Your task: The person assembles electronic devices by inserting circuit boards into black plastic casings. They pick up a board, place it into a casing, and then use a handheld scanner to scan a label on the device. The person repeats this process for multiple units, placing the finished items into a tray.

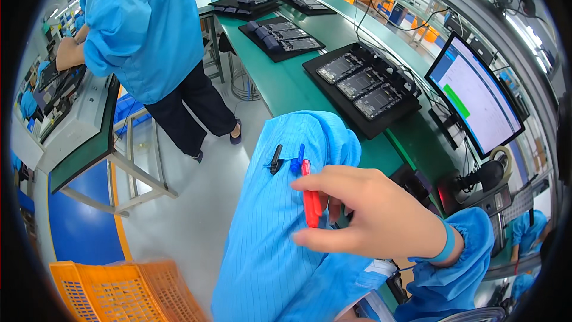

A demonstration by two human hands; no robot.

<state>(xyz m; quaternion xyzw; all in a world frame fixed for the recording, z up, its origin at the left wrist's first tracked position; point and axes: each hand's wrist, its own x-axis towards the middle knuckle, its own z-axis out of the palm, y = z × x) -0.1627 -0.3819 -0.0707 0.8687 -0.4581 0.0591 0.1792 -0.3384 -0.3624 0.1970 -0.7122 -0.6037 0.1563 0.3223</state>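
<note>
My right hand, wearing a blue wrist band, pinches a red pen between thumb and fingers. The pen is upright in front of the light-blue striped sleeve of my left arm, which is bent. A black pen and a blue pen stick out of a pocket on that sleeve, just beyond the red pen's upper end. Whether the red pen touches the pocket cannot be told. I cannot make out my left hand; the sleeve and my right arm cover that area.
Black trays with circuit boards line the green bench. A monitor and a black scanner-like device stand at right. An orange crate sits at lower left. A person in blue stands at another workbench.
</note>
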